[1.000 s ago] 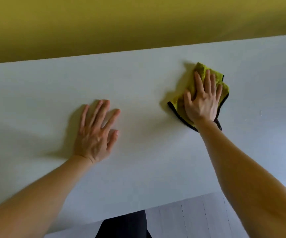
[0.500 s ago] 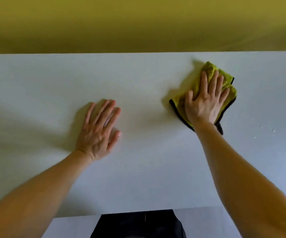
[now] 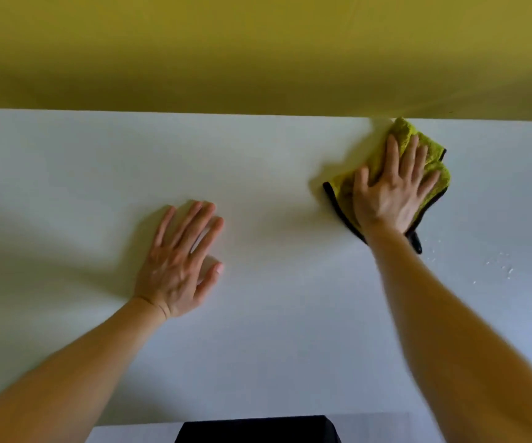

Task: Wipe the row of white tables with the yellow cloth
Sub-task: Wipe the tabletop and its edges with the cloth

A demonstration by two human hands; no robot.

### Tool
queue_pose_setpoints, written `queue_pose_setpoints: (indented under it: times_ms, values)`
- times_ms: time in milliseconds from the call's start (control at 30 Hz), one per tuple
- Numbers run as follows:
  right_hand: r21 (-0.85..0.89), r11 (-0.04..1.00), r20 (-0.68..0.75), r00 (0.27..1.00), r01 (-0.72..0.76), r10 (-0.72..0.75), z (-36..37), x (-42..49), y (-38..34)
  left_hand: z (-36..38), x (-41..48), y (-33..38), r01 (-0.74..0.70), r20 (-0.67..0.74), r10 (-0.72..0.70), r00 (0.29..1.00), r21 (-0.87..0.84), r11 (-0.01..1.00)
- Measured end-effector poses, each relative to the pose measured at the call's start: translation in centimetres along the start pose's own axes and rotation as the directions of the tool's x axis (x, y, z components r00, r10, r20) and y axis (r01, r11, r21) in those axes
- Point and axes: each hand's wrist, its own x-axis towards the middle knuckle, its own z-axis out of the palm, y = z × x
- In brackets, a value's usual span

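While the left hand (image 3: 178, 266) lies flat, fingers spread, on the white table (image 3: 290, 346), the right hand (image 3: 392, 193) presses straight fingers onto the yellow cloth (image 3: 430, 155).
Crumpled, nubbly and black-edged, the cloth reaches the table's far edge by the yellow wall (image 3: 258, 52); the palm hides its middle. Pale specks (image 3: 501, 266) to its right are too blurred to identify.

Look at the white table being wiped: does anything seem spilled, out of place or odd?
A scatter of small specks, perhaps droplets, lies on the white table, just right of the yellow cloth pressed under the right hand. They break the plain surface; what they are is unclear.
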Motion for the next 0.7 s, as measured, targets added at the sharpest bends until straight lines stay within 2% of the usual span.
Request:
queue_pose_setpoints:
  times_ms: [33, 67, 100, 133, 200, 233, 300, 333, 367, 400, 467, 500, 567, 600, 633, 700]
  values:
    - [0.011, 0.997, -0.027, 0.996, -0.082, 0.082, 0.2, -1.0, -2.1, 0.0, -0.1, 0.0, -0.002, 0.001, 0.002, 1.0, -0.005, 1.0]
    - [0.03, 0.996, -0.04, 0.996, -0.085, 0.086, 0.5, -2.6, -4.7, 0.0, -0.3, 0.0, -0.007, 0.001, 0.007, 1.0, -0.008, 1.0]
    - [0.041, 0.999, -0.023, 1.0, 0.003, -0.002, 0.9, -4.5, -7.7, 0.0, -0.3, -0.1, -0.013, 0.001, 0.013, 1.0, -0.001, 1.0]
    - [0.057, 0.985, 0.016, 0.986, 0.164, -0.165, 1.3, -6.3, -10.6, 0.0, -0.3, -0.1, -0.012, 0.006, 0.012, 1.0, 0.01, 1.0]
    - [0.098, 0.867, 0.11, 0.861, 0.488, -0.497, 1.5, -9.1, -14.6, 0.1, -0.5, -0.2, 0.001, 0.018, -0.001, 1.0, 0.022, 1.0]
    - [0.112, 0.797, 0.133, 0.785, 0.594, -0.605, 1.4, -9.1, -15.1, 0.2, -0.5, -0.2, 0.002, 0.016, -0.003, 1.0, 0.027, 1.0]
    - [0.12, 0.681, 0.103, 0.674, 0.722, -0.732, 1.6, -6.3, -13.3, 0.3, -0.5, -0.1, -0.007, 0.012, 0.007, 1.0, 0.034, 0.999]
    - [0.119, 0.652, 0.075, 0.648, 0.749, -0.758, 1.7, -4.2, -11.4, 0.2, -0.4, 0.0, -0.009, 0.011, 0.009, 1.0, 0.028, 1.0]
    - [0.108, 0.667, 0.058, 0.665, 0.737, -0.744, 1.7, -1.8, -9.0, 0.0, -0.3, 0.1, -0.007, 0.01, 0.007, 1.0, 0.016, 1.0]
    - [0.086, 0.732, 0.035, 0.732, 0.676, -0.681, 1.5, 0.7, -6.2, -0.1, -0.2, 0.1, -0.002, 0.009, 0.002, 1.0, 0.004, 1.0]
    - [0.028, 0.909, 0.02, 0.909, 0.416, -0.416, 0.3, 5.3, -0.4, -0.1, -0.2, 0.2, 0.0, 0.009, 0.0, 1.0, -0.01, 1.0]
    - [0.013, 0.963, 0.025, 0.963, 0.268, -0.268, -0.5, 6.7, 1.7, 0.0, -0.3, 0.1, -0.002, 0.008, 0.002, 1.0, -0.013, 1.0]
    - [0.021, 0.997, 0.044, 0.996, 0.073, -0.074, -1.2, 7.1, 2.2, 0.0, -0.2, 0.0, -0.003, 0.007, 0.003, 1.0, -0.014, 1.0]
    - [0.024, 0.998, 0.066, 0.996, 0.056, -0.057, -1.2, 6.1, 0.7, 0.0, -0.2, 0.1, -0.003, 0.01, 0.003, 1.0, -0.013, 1.0]
    - [0.024, 0.994, 0.082, 0.991, 0.107, -0.108, -1.0, 4.4, -1.7, 0.0, -0.3, 0.0, -0.003, 0.013, 0.003, 1.0, -0.011, 1.0]
    - [0.048, 0.946, 0.107, 0.94, 0.32, -0.324, 0.2, -0.2, -7.9, 0.0, -0.3, 0.0, -0.007, 0.018, 0.007, 1.0, -0.002, 1.0]
